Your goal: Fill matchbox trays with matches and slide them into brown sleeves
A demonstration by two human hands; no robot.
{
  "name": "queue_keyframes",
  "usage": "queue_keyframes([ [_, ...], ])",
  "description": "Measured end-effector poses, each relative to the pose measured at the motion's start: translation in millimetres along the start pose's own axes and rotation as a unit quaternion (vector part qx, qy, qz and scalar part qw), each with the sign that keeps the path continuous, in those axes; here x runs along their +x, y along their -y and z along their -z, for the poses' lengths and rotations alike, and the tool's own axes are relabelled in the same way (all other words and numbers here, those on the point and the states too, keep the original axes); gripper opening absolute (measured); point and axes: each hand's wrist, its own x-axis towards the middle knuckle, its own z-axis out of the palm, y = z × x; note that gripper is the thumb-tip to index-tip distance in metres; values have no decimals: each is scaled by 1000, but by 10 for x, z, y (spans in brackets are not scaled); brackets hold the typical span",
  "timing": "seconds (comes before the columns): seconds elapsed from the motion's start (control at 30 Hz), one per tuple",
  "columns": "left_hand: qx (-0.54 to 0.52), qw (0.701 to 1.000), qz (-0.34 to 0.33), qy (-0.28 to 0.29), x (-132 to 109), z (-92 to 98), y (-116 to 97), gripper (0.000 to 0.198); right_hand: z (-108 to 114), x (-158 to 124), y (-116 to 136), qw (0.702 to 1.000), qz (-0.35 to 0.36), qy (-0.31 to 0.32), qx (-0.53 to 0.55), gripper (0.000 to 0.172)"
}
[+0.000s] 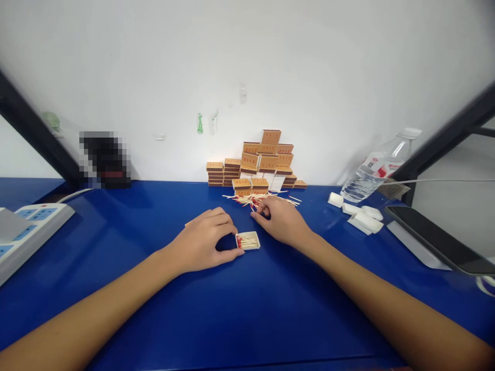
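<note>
My left hand (204, 239) has its thumb and fingertips closed on the left end of a small white matchbox tray (253, 247). Red-tipped matches (247, 241) lie side by side inside that tray. Past my left knuckles pokes a thin tan edge (187, 224); the hand hides the remainder. My right hand (280, 219) is pinched at the near side of a loose match pile (253, 199), and a match (252, 208) shows at its fingertips. Its other fingers are curled in.
Stacked matchboxes (267, 163) rise against the wall behind the pile. To the right are a tilted water bottle (359, 178), white cases (365, 223) and a phone (441, 239). A power strip (38, 226) lies on the blue table (247, 314) at far left.
</note>
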Motion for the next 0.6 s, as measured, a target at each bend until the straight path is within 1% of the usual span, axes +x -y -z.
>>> queue_keyframes([
  [0.1, 6, 1000, 3, -6, -2, 11, 34, 28, 37, 0, -23, 999, 20, 35, 1, 24],
  [0.17, 10, 1000, 9, -10, -4, 16, 56, 28, 109, -43, -28, 997, 48, 40, 39, 22],
  [0.23, 14, 1000, 15, -13, -4, 18, 64, 28, 184, -114, 3, 991, 90, 46, 91, 19],
  [0.33, 12, 1000, 14, -13, -3, 25, 53, 25, 252, -220, 106, 976, 146, 91, 132, 16],
  [0.4, 8, 1000, 11, -11, -3, 31, 41, 24, 270, -244, 146, 969, 164, 122, 137, 14],
  [0.47, 7, 1000, 12, -10, -5, 33, 36, 24, 285, -215, 104, 972, 158, 109, 134, 16],
  [0.53, 8, 1000, 14, -12, -9, 29, 38, 26, 302, -148, -27, 985, 124, 60, 100, 19],
  [0.6, 8, 1000, 11, -12, -12, 22, 42, 27, 309, -71, -203, 996, 80, 18, 40, 17],
])
